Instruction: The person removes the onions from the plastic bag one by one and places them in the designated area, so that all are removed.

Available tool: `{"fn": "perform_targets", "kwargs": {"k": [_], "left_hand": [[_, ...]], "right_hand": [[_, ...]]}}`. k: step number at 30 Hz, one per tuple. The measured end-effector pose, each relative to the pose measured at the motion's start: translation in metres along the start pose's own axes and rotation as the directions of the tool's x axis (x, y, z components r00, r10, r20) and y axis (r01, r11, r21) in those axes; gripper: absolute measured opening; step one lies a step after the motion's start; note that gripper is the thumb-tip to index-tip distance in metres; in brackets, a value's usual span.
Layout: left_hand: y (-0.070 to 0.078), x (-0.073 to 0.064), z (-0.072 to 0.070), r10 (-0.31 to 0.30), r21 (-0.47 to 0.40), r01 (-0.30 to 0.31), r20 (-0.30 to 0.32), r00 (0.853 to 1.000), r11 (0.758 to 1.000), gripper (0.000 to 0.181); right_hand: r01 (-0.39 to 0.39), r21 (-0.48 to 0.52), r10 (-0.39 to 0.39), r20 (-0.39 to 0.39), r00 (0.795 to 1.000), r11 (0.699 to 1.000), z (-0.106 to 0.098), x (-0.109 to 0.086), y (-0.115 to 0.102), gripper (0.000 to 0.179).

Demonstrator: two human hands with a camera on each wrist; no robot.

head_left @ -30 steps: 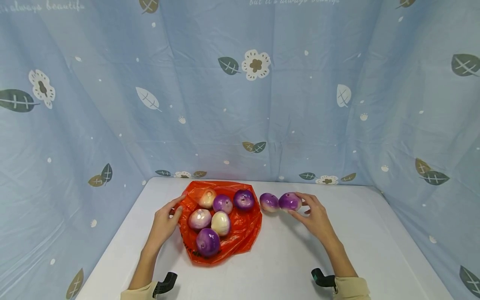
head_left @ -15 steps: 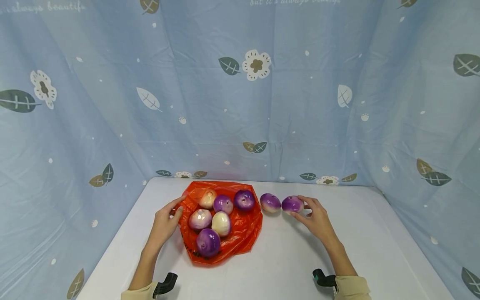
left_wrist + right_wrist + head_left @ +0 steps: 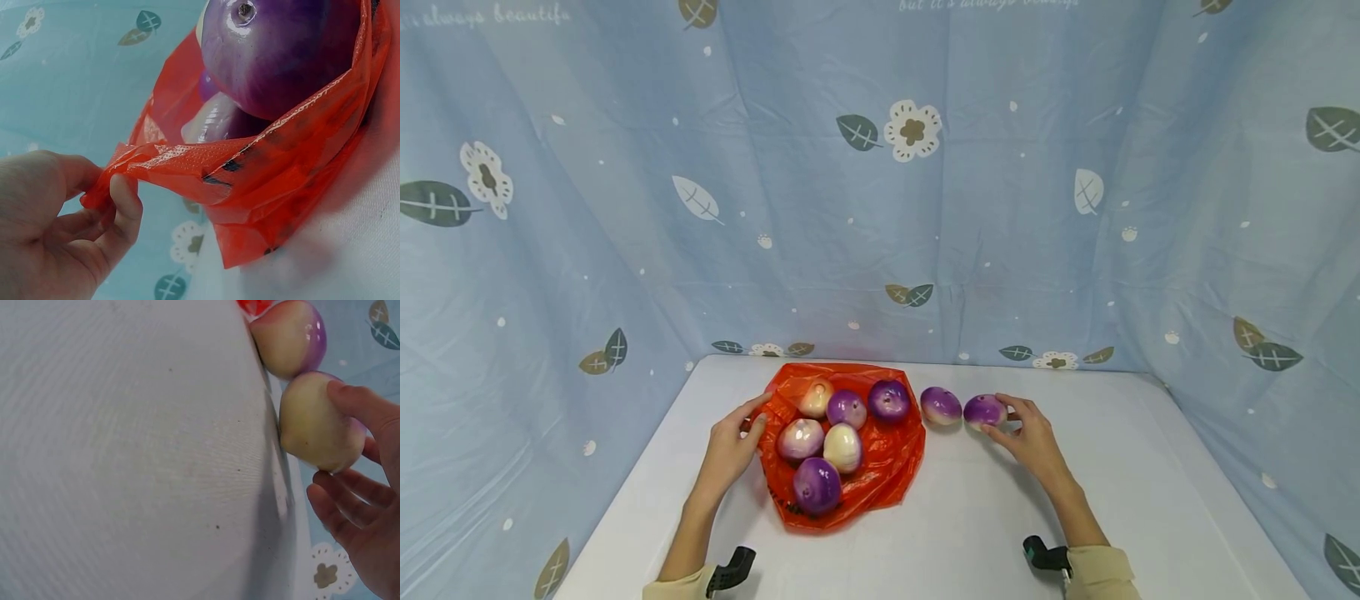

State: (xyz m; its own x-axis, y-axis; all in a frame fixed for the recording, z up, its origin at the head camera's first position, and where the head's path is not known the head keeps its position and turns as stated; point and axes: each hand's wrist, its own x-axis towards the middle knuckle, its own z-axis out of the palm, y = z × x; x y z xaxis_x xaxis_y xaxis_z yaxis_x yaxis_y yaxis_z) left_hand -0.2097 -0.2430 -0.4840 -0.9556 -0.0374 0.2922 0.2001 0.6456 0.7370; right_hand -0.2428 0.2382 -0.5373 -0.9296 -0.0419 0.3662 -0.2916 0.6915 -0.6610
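Note:
A red plastic bag (image 3: 887, 475) lies spread open on the white table, with several glossy purple-and-cream onions (image 3: 816, 485) in it. My left hand (image 3: 730, 446) pinches the bag's left edge between thumb and fingers, drawing the rim out in the left wrist view (image 3: 69, 219). To the right of the bag, one onion (image 3: 941, 406) sits on the table. Beside it is another onion (image 3: 983, 411), which my right hand (image 3: 1033, 437) holds between thumb and fingers from its right side. In the right wrist view, that held onion (image 3: 315, 422) shows its cream underside against its neighbour.
The white table (image 3: 970, 517) ends at a blue curtain (image 3: 820, 225) printed with leaves and flowers, which surrounds it at the back and sides. Black camera mounts (image 3: 732, 569) sit at both wrists, near beige sleeves (image 3: 1101, 573).
The right hand has moved slightly right and down with its onion, which now sits lower beside the other loose onion. The left hand has stayed at the bag's edge.

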Motion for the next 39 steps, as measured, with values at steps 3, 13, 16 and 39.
{"fn": "perform_targets", "kwargs": {"k": [3, 13, 16, 39], "left_hand": [[0.000, 0.000, 0.001, 0.009, -0.001, -0.009, -0.007, 1.000, 1.000, 0.037], [0.000, -0.001, 0.001, 0.011, 0.003, -0.011, -0.007, 1.000, 1.000, 0.038], [0.000, -0.001, 0.001, 0.013, 0.003, -0.013, -0.005, 1.000, 1.000, 0.037], [-0.001, 0.000, 0.002, -0.011, 0.006, 0.011, -0.003, 1.000, 1.000, 0.037]], "right_hand": [[0.003, 0.003, -0.004, 0.005, 1.000, 1.000, 0.001, 0.000, 0.001, 0.064], [0.040, -0.034, -0.040, 0.009, 0.999, 0.999, 0.000, 0.006, 0.001, 0.063], [0.049, -0.027, -0.048, 0.005, 0.999, 0.998, -0.001, 0.006, 0.000, 0.063], [-0.003, -0.055, 0.007, 0.065, 0.998, 0.998, -0.011, 0.002, -0.002, 0.069]]}}
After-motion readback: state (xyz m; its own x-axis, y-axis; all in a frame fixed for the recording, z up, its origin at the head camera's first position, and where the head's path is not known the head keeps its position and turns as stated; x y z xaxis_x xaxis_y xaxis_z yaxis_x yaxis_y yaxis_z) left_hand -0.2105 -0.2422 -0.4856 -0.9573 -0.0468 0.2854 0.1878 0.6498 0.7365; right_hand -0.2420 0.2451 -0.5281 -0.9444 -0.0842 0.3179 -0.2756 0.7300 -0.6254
